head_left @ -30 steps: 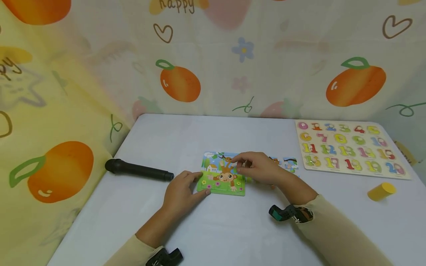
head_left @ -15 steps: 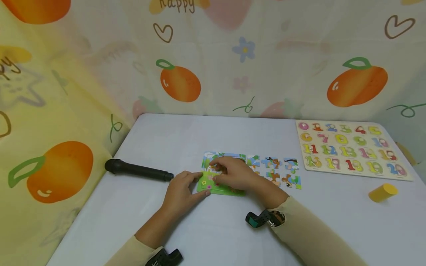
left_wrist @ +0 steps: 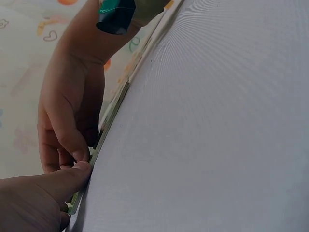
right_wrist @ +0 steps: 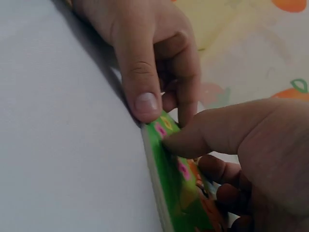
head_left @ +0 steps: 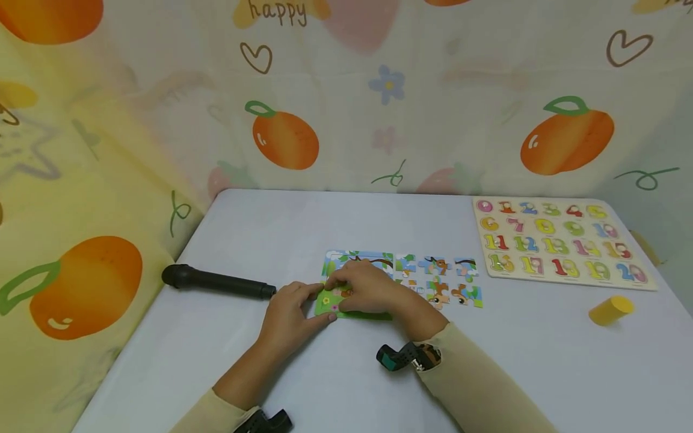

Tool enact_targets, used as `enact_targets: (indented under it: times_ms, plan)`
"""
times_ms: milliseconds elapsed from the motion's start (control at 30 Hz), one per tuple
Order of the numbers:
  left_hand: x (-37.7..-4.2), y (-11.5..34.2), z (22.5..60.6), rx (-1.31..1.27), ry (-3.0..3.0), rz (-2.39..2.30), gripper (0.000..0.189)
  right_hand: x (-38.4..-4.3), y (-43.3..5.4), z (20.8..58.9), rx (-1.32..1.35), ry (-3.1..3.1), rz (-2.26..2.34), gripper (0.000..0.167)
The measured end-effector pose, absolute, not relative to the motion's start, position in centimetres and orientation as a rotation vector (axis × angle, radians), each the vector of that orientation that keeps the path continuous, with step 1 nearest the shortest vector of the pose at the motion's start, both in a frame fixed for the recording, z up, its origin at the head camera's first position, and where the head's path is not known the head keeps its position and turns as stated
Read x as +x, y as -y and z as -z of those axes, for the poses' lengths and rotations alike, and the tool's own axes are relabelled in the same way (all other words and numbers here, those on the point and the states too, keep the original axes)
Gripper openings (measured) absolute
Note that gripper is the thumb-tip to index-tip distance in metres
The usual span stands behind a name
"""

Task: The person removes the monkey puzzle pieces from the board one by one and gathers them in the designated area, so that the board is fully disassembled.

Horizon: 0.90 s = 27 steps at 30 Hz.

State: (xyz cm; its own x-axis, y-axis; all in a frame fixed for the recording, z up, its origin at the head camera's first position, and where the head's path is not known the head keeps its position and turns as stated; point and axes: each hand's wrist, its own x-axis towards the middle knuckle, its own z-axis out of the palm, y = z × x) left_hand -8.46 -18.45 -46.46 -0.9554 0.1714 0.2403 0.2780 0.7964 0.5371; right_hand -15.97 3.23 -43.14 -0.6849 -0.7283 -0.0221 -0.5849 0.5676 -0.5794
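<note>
A small jigsaw puzzle board (head_left: 354,314), with a green monkey picture, lies flat on the white table. My left hand (head_left: 289,313) holds its near left corner, thumb along the front edge and index finger at the left side. In the right wrist view the thumb of the left hand (right_wrist: 140,58) sits on that corner. My right hand (head_left: 370,291) is over the board with bent fingers; its thumb touches the green surface near the printed pink flowers. Whether it pinches a piece is hidden. Loose jigsaw pieces (head_left: 437,294) lie in rows right of the board.
A black microphone (head_left: 219,281) lies left of the left hand. At the back right is a wooden number board (head_left: 563,243), with a yellow cylinder (head_left: 610,311) in front of it. A patterned cloth (head_left: 346,132) hangs behind the table.
My right hand has moved left and slightly nearer over the board, from its upper right part to its left part, uncovering the loose pieces. My left hand keeps its place at the corner.
</note>
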Motion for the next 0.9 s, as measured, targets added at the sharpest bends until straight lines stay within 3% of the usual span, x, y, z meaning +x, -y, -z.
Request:
enact_targets:
  times_ms: [133, 900]
  plan:
    - [-8.4, 18.4, 46.5, -0.353, 2.808, 0.884, 0.060, -16.0, -3.4, 42.9, -1.072, -2.494, 0.826, 0.045]
    - [-8.4, 18.4, 46.2, -0.352, 2.800, 0.876, 0.060, -15.2, -2.3, 42.6, -0.869, -2.536, 0.897, 0.046]
